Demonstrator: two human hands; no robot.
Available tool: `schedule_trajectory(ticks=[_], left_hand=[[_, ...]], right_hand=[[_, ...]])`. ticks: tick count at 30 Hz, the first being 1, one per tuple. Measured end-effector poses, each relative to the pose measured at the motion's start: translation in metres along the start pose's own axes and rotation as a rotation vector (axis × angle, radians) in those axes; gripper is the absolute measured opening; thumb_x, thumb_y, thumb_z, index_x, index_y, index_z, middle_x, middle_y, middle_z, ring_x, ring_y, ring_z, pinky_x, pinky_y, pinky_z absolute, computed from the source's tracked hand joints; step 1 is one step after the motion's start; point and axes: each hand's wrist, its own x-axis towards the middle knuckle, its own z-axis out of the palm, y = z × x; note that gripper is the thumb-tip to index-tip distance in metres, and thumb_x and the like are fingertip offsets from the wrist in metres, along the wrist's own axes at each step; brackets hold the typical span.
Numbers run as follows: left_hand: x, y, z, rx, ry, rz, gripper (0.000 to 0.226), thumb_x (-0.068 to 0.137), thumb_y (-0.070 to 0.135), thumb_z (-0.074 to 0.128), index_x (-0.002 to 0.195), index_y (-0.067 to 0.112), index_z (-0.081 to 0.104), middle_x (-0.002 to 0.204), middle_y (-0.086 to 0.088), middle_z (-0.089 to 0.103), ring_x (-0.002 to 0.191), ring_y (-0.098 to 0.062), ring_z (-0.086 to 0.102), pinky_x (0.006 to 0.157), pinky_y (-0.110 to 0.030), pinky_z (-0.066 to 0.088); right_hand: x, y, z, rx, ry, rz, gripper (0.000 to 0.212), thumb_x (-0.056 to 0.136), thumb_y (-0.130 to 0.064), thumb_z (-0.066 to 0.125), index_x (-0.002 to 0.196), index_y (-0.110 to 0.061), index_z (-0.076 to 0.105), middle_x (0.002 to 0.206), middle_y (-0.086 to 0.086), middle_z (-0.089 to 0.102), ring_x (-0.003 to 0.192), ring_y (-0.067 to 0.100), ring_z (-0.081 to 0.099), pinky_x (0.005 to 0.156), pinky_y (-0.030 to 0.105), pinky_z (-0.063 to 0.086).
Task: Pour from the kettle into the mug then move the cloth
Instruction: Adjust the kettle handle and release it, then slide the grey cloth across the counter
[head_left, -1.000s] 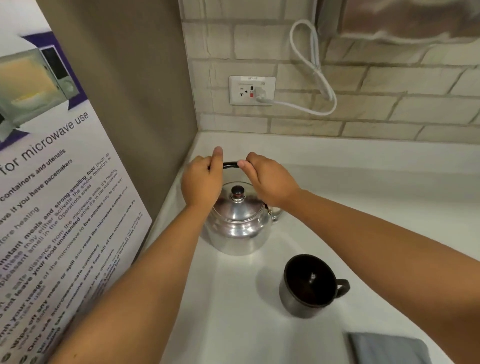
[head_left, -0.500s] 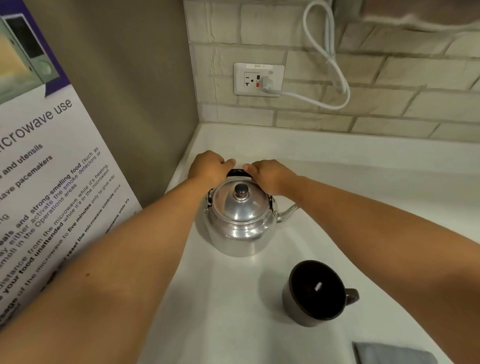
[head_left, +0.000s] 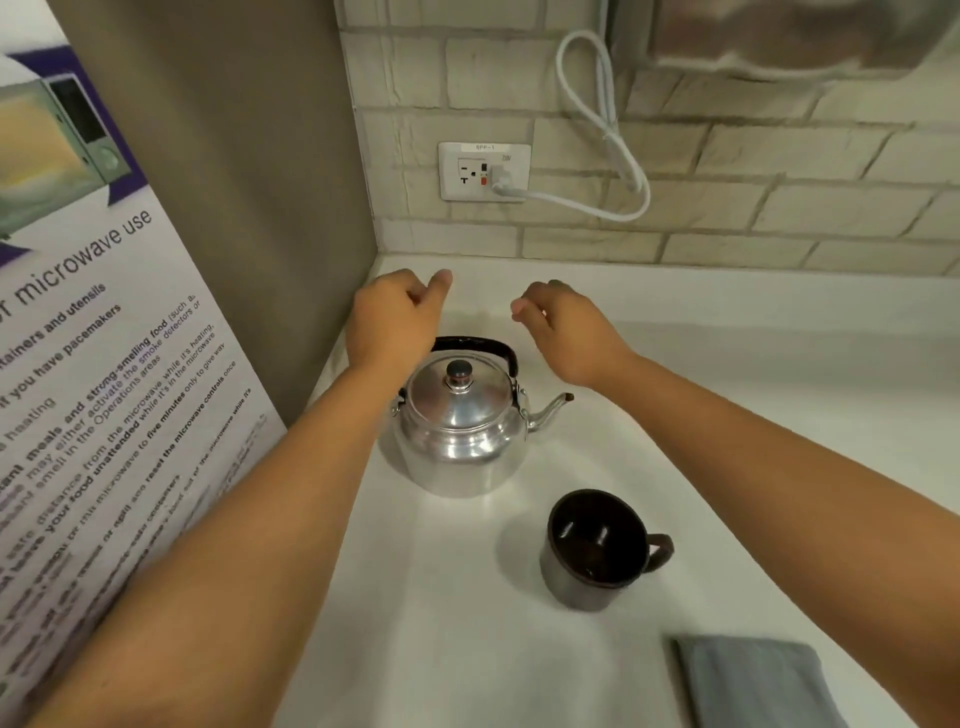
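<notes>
A shiny metal kettle (head_left: 460, 423) stands on a white counter (head_left: 467, 623) in the corner, its spout (head_left: 549, 410) pointing right toward a dark mug (head_left: 597, 551) that sits near it, empty as far as one can see. Its black bail handle (head_left: 480, 345) lies tipped back behind the lid. A folded grey cloth (head_left: 753, 680) lies at the front right, apart from the mug.

Both hands hover above and behind the kettle, touching nothing — the left hand (head_left: 395, 317) loosely curled over the handle's left end, the right hand (head_left: 563, 325) loosely curled further right, each grip slack and holding nothing.

The kettle looks rigid and slick; how heavy it is depends on its fill, which cannot be seen. The handle's dark wrapped middle is the likely place to take hold, raised upright first. The lid (head_left: 460, 395) seems to sit loose, so a steadying finger on its knob may be wise when tipping. The cloth is soft and limp — best pinched at an edge.
</notes>
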Motion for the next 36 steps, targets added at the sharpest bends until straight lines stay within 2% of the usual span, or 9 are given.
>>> schedule_trajectory(ticks=[7,10,13,17,21,25,29,34,36], left_hand=[[-0.130,0.013,-0.016,-0.118,0.025,0.257,0.036,0.091,0.042,0.059,0.070,0.013,0.060,0.068,0.004,0.054,0.067,-0.015,0.053,0.062,-0.028,0.043],[-0.185,-0.003,-0.016,-0.055,-0.067,0.315,0.028,0.092,0.042,0.058,0.086,0.016,0.064,0.083,0.002,0.061,0.082,-0.016,0.056,0.071,-0.030,0.046],[-0.232,-0.030,-0.011,0.117,-0.228,0.300,0.041,0.092,0.048,0.054,0.117,0.016,0.062,0.116,-0.003,0.065,0.107,-0.022,0.056,0.092,-0.034,0.044],[-0.273,-0.054,0.002,0.265,-0.517,0.273,0.067,0.096,0.055,0.033,0.149,0.015,0.028,0.157,-0.006,0.029,0.145,-0.020,0.021,0.118,-0.034,0.009],[-0.276,-0.061,0.008,0.367,-0.573,0.322,0.071,0.095,0.059,0.018,0.152,0.016,0.016,0.161,-0.004,0.015,0.148,-0.017,0.006,0.117,-0.032,-0.004],[-0.277,-0.061,0.008,0.402,-0.573,0.333,0.070,0.096,0.059,0.018,0.151,0.016,0.016,0.161,-0.004,0.015,0.148,-0.018,0.007,0.117,-0.033,-0.003],[-0.278,-0.059,0.008,0.399,-0.566,0.309,0.069,0.096,0.059,0.019,0.152,0.017,0.017,0.161,-0.003,0.014,0.148,-0.016,0.005,0.118,-0.032,-0.003],[-0.279,-0.058,0.008,0.387,-0.561,0.301,0.069,0.096,0.059,0.019,0.151,0.018,0.017,0.161,-0.001,0.014,0.147,-0.013,0.005,0.117,-0.028,-0.005],[-0.279,-0.058,0.008,0.391,-0.555,0.297,0.069,0.096,0.059,0.020,0.151,0.018,0.018,0.161,-0.001,0.014,0.147,-0.013,0.005,0.116,-0.026,-0.007]], right_hand=[[-0.139,0.002,-0.040,0.039,0.120,-0.085,0.027,0.097,-0.036,0.041,0.105,-0.018,0.060,0.102,-0.001,0.059,0.097,0.016,0.051,0.087,0.029,0.041],[-0.205,0.011,-0.031,0.132,0.271,0.078,0.032,0.095,-0.042,0.045,0.121,-0.024,0.050,0.116,-0.007,0.055,0.103,0.010,0.050,0.086,0.022,0.041],[-0.269,0.026,-0.014,0.129,0.370,0.295,0.037,0.094,-0.042,0.045,0.128,-0.028,0.041,0.125,-0.010,0.049,0.110,0.012,0.049,0.088,0.029,0.043],[-0.338,0.051,0.003,-0.158,0.074,0.427,0.045,0.097,-0.034,0.037,0.140,-0.022,0.038,0.149,0.004,0.040,0.132,0.026,0.040,0.107,0.043,0.036],[-0.362,0.065,0.021,-0.380,-0.238,0.316,0.059,0.095,-0.049,0.006,0.150,-0.030,-0.002,0.161,-0.006,-0.005,0.150,0.021,-0.006,0.122,0.041,-0.003],[-0.310,0.101,0.015,-0.427,-0.254,0.282,0.057,0.099,-0.045,0.012,0.152,-0.026,0.002,0.163,-0.002,0.001,0.150,0.026,-0.003,0.121,0.043,0.000],[-0.237,0.120,0.021,-0.443,-0.217,0.435,0.057,0.100,-0.040,0.014,0.153,-0.020,0.003,0.163,0.006,0.002,0.149,0.032,-0.002,0.120,0.047,0.000],[-0.249,0.125,0.016,-0.419,-0.360,0.074,0.056,0.100,-0.042,0.013,0.152,-0.025,0.005,0.163,-0.002,0.002,0.150,0.022,-0.004,0.121,0.041,-0.002],[-0.264,0.137,0.002,-0.420,-0.298,0.215,0.056,0.099,-0.044,0.014,0.152,-0.027,0.005,0.163,-0.003,0.003,0.150,0.021,-0.002,0.121,0.040,-0.001]])
